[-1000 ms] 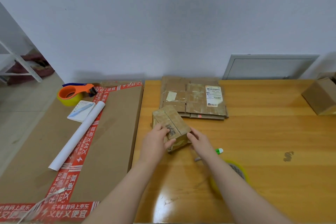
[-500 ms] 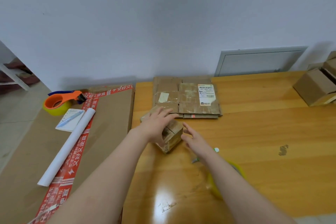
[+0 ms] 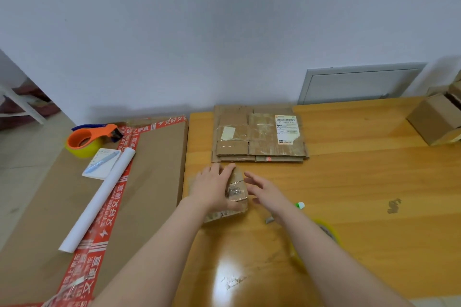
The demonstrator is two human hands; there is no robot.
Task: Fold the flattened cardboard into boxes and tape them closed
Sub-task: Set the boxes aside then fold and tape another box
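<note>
Two bare forearms rise from the bottom edge over a wooden table (image 3: 361, 194). Under the right forearm, lower right of centre, lies a yellow tape roll (image 3: 333, 233), mostly hidden. Just above it a marker (image 3: 300, 205) with a green and white tip pokes out beside the right wrist.

At the centre of the frame sits the small box (image 3: 238, 193), a taped brown carton standing on the table. The left hand (image 3: 214, 188) lies palm down on top of it, fingers stretched toward its far edge and not curled round it. The right hand (image 3: 268, 189) hovers just right of the box, fingers spread and relaxed, holding nothing.

Left of centre a big cardboard sheet (image 3: 154, 169) edged with red printed tape carries a white paper roll (image 3: 99, 197), a notepad (image 3: 99, 166) with a pen on it, and, farther up, an orange tape dispenser (image 3: 87, 139).

Above the box, near the wall, lies a stack of flattened cardboard (image 3: 259, 136) with a white label. At the right edge stand more boxes (image 3: 435, 119), and a grey panel (image 3: 361, 83) is set in the wall.
</note>
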